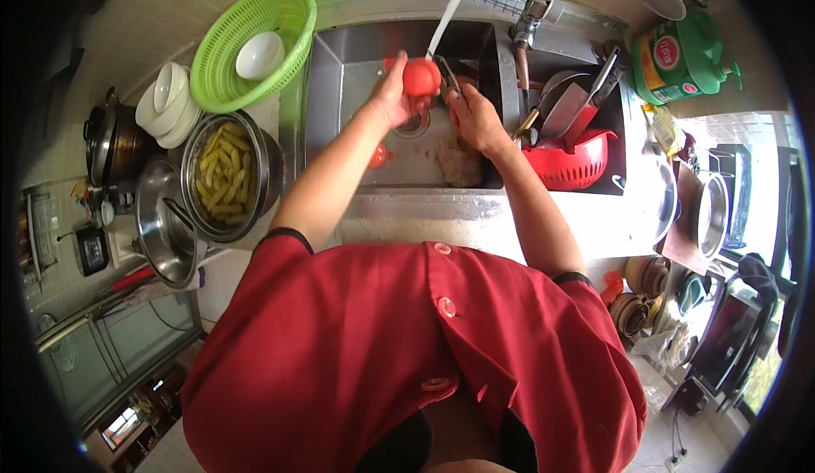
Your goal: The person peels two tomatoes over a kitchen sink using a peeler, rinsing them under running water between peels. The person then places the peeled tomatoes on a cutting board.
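Observation:
My left hand [389, 98] holds a smooth red tomato [420, 77] over the steel sink [344, 103]. In my right hand [476, 119] is a slim metal kitchen tool [447, 73], a peeler or knife; its tip is close to the tomato's right side. Running water [451, 16] falls from the faucet just behind the tomato. A second tomato [378, 156] lies in the sink, partly covered by my left forearm. Red scraps and a brownish lump [460, 162], whose kind I cannot tell, are on the sink floor.
A green plastic basket [207, 68] with a white bowl [260, 56] stands left. Before it is a steel pot [270, 154] of green pods in liquid. The right basin holds a red colander [573, 164] and a cleaver [565, 107]. A green pump jug [684, 52] stands beyond.

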`<state>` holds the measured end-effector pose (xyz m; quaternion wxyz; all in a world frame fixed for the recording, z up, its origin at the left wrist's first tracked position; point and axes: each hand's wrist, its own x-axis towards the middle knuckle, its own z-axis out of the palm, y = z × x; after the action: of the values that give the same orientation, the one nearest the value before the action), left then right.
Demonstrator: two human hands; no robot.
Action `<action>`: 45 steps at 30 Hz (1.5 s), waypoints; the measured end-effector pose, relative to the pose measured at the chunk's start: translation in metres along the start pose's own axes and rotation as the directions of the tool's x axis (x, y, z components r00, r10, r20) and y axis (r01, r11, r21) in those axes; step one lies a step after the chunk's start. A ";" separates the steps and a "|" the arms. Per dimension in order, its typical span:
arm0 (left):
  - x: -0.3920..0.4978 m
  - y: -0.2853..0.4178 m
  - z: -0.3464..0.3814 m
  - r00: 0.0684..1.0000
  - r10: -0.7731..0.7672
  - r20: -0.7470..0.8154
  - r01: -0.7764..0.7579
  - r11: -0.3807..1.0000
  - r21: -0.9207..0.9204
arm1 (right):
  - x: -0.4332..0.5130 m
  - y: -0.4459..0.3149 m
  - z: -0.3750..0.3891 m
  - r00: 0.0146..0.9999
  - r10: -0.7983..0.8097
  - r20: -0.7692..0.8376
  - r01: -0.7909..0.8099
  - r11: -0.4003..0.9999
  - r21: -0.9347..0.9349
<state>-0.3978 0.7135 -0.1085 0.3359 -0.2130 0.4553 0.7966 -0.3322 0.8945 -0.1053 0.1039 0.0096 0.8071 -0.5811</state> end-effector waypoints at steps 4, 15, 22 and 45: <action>-0.008 -0.010 -0.010 0.997 -0.066 -0.035 0.059 0.982 -0.179 | 0.002 -0.007 0.010 0.998 0.040 -0.050 -0.048 0.986 -0.162; -0.026 -0.012 -0.041 0.959 0.109 -0.261 -0.160 0.970 -0.184 | 0.005 -0.058 0.047 0.976 -0.119 0.181 0.213 0.681 -0.701; -0.061 -0.012 -0.053 0.947 0.264 0.181 -0.251 0.964 -0.089 | 0.044 -0.014 0.028 0.945 0.075 0.319 0.081 0.889 -0.452; -0.049 -0.009 -0.031 0.871 0.439 0.222 -0.488 0.825 0.284 | -0.002 -0.056 0.008 0.955 -0.230 0.189 0.298 0.756 -0.583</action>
<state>-0.3568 0.6731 -0.0975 0.1953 0.0231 0.5945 0.7797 -0.3367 0.8688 -0.0546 0.0608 -0.1686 0.9367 -0.3008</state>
